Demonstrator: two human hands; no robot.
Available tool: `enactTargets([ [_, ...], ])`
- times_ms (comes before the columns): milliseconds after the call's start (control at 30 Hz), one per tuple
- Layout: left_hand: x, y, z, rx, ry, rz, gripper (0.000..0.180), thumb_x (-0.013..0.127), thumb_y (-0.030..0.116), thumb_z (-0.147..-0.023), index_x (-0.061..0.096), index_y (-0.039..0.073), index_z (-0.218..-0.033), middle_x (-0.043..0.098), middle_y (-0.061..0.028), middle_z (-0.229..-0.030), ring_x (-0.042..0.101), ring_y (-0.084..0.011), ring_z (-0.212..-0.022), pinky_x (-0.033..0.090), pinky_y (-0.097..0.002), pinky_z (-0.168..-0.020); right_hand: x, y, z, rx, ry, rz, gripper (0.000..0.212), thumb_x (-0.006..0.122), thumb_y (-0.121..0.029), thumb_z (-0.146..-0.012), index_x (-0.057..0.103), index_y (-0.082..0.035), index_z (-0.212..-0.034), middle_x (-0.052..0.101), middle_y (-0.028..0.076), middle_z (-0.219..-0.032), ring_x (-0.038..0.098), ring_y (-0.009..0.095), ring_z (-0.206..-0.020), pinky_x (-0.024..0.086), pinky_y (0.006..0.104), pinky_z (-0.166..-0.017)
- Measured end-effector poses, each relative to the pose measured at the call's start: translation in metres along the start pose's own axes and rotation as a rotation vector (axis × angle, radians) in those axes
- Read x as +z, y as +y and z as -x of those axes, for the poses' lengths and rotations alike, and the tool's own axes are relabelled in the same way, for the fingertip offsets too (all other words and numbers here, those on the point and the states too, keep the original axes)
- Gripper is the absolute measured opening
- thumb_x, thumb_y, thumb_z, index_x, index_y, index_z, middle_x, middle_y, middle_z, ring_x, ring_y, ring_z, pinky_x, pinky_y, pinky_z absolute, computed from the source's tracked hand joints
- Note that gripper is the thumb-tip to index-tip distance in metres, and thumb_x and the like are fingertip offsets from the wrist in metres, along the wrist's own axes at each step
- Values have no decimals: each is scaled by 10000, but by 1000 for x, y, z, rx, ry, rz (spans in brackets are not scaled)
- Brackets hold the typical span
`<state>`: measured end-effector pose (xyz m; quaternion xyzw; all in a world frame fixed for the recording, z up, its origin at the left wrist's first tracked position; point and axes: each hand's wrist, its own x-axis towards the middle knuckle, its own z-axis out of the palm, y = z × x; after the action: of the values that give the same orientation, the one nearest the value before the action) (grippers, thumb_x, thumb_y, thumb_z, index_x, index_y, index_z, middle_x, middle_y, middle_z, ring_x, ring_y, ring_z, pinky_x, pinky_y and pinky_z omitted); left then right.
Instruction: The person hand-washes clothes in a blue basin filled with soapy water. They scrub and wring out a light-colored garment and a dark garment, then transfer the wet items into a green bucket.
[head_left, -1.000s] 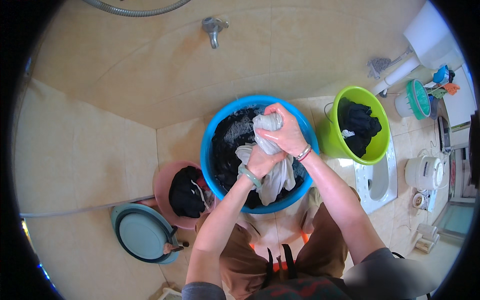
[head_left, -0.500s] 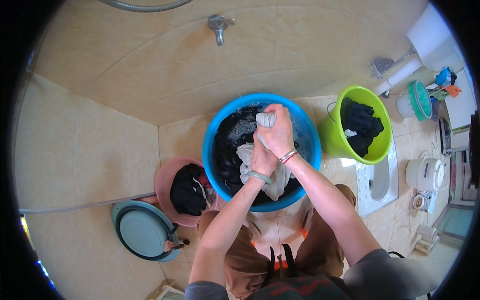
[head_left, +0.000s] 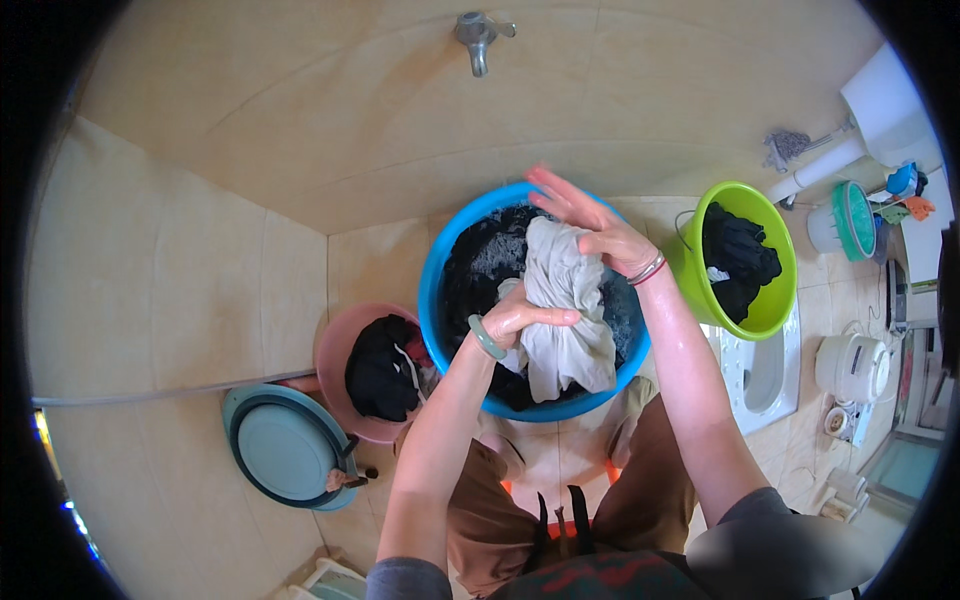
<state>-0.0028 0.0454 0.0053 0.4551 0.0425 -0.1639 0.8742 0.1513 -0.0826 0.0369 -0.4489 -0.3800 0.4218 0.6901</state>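
A beige tiled floor (head_left: 200, 300) is meeting a tiled wall, with a metal tap (head_left: 476, 35) at 12 o'clock. The left hand (head_left: 525, 320) is closing its grip on a wet pale cloth (head_left: 560, 310); the right hand (head_left: 590, 220) is pressing flat on the cloth's top, fingers apart. The cloth is hanging over a blue basin (head_left: 440, 290) holding dark laundry. At 9 o'clock a pink basin (head_left: 335, 360) is holding black clothes; at 3 o'clock a green bucket (head_left: 775, 300) is holding more.

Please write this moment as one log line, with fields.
left hand: grips grey cloth | right hand: flat on cloth top | cloth: over blue basin | nearby: pink basin, green bucket
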Motion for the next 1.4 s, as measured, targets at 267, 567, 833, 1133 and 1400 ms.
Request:
enactTargets([
  [267, 12, 6, 8, -11, 11, -147, 743, 826, 140, -699, 458, 11, -1331, 554, -97, -1273, 522, -210, -1205, 408, -365, -1030, 31, -24, 4, 131, -139, 118, 547, 731, -141, -770, 572, -40, -1283, 630, 103, -1129, 573, 212, -1139, 439, 338, -980],
  [567, 25, -17, -7, 87, 299, -429, 555, 844, 194, -679, 601, -22, -1128, 657, -100, -1098, 625, -186, -1012, 494, -332, -884, 58, 3, 14, -58, 325, 539, 246, 630, -66, -886, 669, -56, -1128, 671, 48, -986, 605, 99, -894, 494, 256, -785],
  [833, 21, -41, -18, 72, 557, -830, 440, 751, 304, -711, 649, 8, -1019, 690, -213, -921, 667, -357, -910, 510, -422, -774, 60, 26, 9, -178, 516, 790, 105, 632, -111, -895, 669, -13, -899, 685, 105, -804, 659, 210, -719, 511, 311, -650],
  [1133, 15, -55, -30, 48, 687, -1036, 358, 651, 321, -778, 662, 1, -939, 676, -254, -881, 646, -430, -883, 502, -487, -760, 60, 34, 2, -149, 591, 926, 230, 556, -183, -914, 597, 1, -781, 639, 187, -780, 622, 383, -746, 488, 466, -656],
  [1400, 18, -54, -34, -15, 789, -1058, 403, 653, 315, -784, 633, 5, -1039, 673, -258, -891, 646, -431, -888, 505, -485, -769, 54, 51, -1, -123, 690, 949, 182, 583, -169, -891, 622, -1, -833, 652, 189, -809, 627, 384, -764, 502, 455, -683],
])
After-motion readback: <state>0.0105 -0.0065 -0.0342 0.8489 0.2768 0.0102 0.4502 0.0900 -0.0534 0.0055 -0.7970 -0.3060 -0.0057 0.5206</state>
